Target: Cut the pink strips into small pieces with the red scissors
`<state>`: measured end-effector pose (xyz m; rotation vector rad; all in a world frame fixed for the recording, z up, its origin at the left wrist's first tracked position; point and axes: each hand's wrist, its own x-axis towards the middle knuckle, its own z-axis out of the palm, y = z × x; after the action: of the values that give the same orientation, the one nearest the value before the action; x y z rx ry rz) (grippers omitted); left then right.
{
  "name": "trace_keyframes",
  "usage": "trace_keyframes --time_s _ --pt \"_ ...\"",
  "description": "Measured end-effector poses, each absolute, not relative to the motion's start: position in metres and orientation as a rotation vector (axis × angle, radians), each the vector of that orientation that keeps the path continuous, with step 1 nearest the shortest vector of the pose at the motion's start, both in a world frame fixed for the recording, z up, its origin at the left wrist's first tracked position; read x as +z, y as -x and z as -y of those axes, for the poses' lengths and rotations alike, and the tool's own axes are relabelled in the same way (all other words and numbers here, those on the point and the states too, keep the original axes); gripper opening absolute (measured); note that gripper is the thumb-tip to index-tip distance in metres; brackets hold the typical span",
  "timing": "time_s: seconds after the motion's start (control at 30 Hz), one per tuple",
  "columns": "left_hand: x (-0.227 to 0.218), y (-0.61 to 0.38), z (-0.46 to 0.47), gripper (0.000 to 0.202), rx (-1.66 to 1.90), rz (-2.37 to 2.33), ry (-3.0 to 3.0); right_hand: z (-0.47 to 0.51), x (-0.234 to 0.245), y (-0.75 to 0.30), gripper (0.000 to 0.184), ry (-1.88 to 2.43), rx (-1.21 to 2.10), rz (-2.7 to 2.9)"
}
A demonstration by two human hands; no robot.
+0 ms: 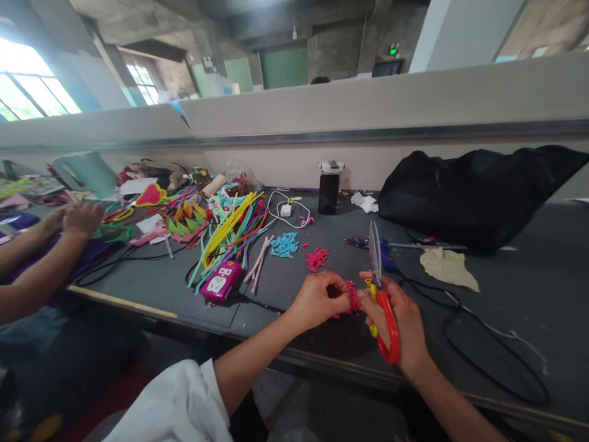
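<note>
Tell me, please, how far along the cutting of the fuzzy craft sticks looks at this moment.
Done: a small heap of blue pieces and one of pink pieces lie cut on the table. In hand: the left hand pinches a pink bit while the right hand holds the scissors, blades pointing up. Left, it seems: the bundle of long coloured sticks lies uncut.

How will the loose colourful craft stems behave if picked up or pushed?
The craft stems look thin and several lie bent, so they would probably flop and feel light. Lying loose and crossed, they would likely snag and drag together rather than roll. Both hands are away: right hand on scissors, left hand on a pink piece.
</note>
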<state>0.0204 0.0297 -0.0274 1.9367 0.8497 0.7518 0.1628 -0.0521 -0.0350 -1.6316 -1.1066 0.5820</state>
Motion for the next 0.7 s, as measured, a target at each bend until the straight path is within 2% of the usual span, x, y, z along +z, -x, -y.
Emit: trace_keyframes --time_s 0.23,0.47,0.7 --pt "-0.034 -0.016 -0.04 0.02 0.766 -0.837 -2.162 0.053 -0.035 -0.163 0.044 1.627 0.522 1.165" --pt "-0.019 -0.018 -0.028 0.007 0.868 -0.666 -2.072 0.055 -0.038 -0.162 0.04 1.653 0.308 1.3" --pt "-0.021 -0.015 -0.028 0.007 0.814 -0.667 -2.171 0.055 -0.041 -0.162 0.035 1.625 0.222 1.365"
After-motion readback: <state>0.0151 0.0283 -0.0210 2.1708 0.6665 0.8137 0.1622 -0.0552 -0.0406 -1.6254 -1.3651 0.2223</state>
